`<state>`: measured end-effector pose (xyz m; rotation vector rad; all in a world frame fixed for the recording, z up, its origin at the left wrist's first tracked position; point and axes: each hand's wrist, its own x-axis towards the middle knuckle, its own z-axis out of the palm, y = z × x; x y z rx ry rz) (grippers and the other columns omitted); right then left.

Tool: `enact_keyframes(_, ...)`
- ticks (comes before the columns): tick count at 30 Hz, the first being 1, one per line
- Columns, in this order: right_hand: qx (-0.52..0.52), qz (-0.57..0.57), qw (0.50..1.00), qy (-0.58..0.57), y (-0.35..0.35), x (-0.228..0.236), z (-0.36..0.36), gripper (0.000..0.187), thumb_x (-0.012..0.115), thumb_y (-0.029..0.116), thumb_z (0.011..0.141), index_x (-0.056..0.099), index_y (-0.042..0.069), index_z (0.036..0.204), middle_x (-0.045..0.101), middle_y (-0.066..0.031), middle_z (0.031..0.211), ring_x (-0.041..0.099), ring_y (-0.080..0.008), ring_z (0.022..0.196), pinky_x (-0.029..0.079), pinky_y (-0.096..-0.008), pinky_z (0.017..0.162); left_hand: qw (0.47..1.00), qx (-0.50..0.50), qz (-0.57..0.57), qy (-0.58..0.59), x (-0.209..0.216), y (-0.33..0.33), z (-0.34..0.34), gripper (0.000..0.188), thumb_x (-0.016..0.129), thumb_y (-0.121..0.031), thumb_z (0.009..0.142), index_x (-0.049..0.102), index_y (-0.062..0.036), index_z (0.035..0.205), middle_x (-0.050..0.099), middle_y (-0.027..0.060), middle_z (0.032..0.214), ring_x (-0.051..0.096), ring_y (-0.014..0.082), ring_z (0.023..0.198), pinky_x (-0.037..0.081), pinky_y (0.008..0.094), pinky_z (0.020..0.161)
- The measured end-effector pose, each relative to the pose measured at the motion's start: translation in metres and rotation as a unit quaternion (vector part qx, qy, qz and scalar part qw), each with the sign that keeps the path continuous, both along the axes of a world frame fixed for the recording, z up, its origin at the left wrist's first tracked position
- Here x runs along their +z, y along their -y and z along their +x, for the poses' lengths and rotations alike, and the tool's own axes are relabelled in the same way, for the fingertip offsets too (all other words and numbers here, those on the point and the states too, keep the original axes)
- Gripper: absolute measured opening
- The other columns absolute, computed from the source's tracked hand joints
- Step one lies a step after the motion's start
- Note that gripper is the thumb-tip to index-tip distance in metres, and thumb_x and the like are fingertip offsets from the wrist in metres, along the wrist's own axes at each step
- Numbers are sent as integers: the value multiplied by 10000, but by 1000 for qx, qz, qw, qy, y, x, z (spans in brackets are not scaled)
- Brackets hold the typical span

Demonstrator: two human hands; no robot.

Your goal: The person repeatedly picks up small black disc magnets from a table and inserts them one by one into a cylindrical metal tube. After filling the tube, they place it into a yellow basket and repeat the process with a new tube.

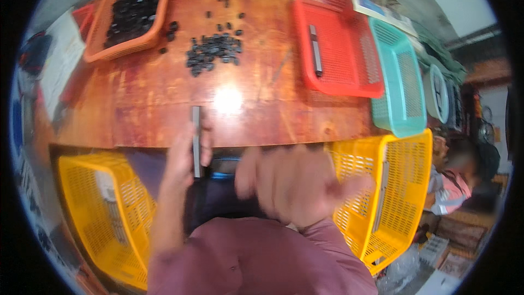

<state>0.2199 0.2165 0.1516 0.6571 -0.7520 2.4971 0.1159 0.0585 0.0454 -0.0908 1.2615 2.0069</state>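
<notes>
My left hand (pixel 179 159) is closed around a slim grey bar with black ends (pixel 196 145), held upright in the picture at the table's near edge. To the right, my right hand (pixel 297 183) is in front of my body, smeared by motion; its fingers cannot be made out. Beyond the hands, a pile of small black pieces (pixel 213 50) lies on the wooden table (pixel 262 114), with several more scattered behind it. A similar grey bar with black ends (pixel 315 49) rests in a red plastic basket (pixel 349 84).
An orange basket (pixel 125 49) full of small black pieces stands far left. Right of the red basket are a turquoise basket (pixel 406 114) and a pale round basin (pixel 436 93). Yellow crates (pixel 103 213) (pixel 382 186) flank my lap. Another person (pixel 456 186) is at far right.
</notes>
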Motion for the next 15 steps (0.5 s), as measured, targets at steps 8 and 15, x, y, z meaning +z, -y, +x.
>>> enact_keyframes(8,83,-73,961,-254,35,64,13,695,376,548,1063,506,26,623,438,-133,571,557,-283,529,599,-479,831,1000,3,18,3,-5,4,-10,476,466,-351,1082,479,33,1363,567,66,831,532,125,659,446,253,590)
enact_keyframes(15,42,-114,982,-145,47,71,25,706,344,552,1069,447,51,583,370,-96,534,506,-280,473,603,-474,780,1000,15,20,3,-5,5,-10,474,452,-318,1088,461,42,1396,612,88,892,562,133,682,474,259,620)
